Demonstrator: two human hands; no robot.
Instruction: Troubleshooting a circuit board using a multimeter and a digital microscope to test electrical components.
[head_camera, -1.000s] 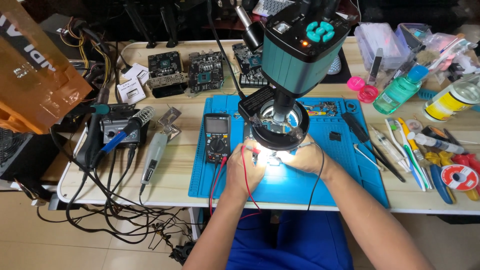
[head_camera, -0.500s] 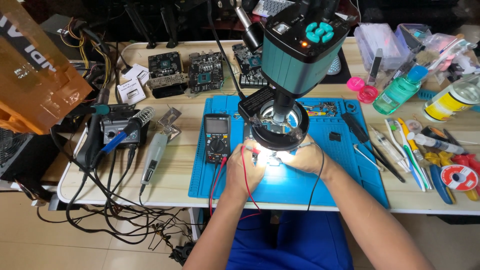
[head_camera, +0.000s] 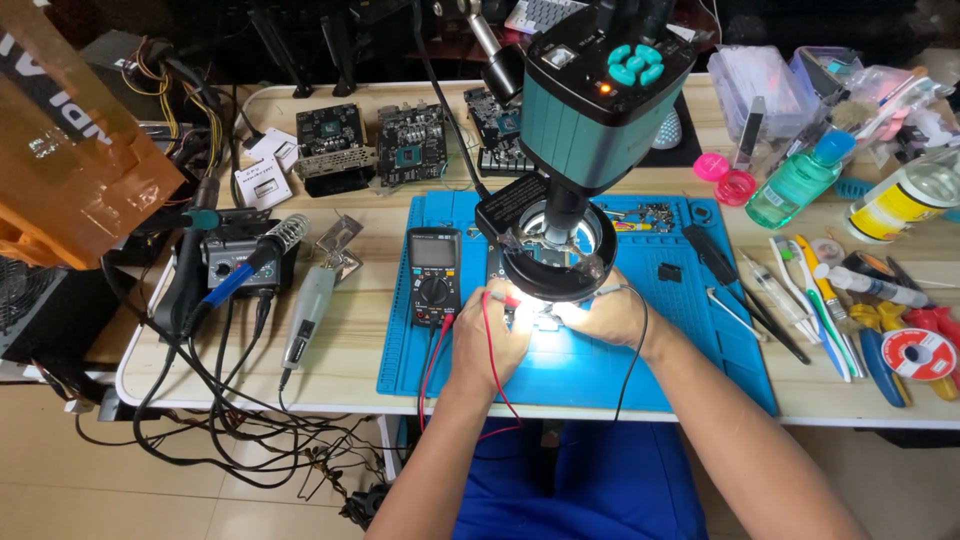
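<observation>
Both my hands rest on the blue work mat (head_camera: 690, 340) under the ring light (head_camera: 557, 265) of a teal microscope (head_camera: 600, 90). My left hand (head_camera: 490, 345) pinches a red test probe whose red lead (head_camera: 492, 385) loops down past my wrist. The black probe is in my right hand (head_camera: 605, 315), and its black lead (head_camera: 638, 345) runs back over the mat's edge. Both tips meet at a small circuit board (head_camera: 540, 318) that is washed out by the glare. A black multimeter (head_camera: 434, 275) lies just left of my left hand.
A soldering station (head_camera: 230, 262) and a grey rotary pen (head_camera: 308, 310) sit at left, with cables hanging over the table's front edge. Graphics boards (head_camera: 410, 142) lie at the back. At right are a green bottle (head_camera: 795, 180), tweezers (head_camera: 760, 315), brushes and a solder spool (head_camera: 918, 352).
</observation>
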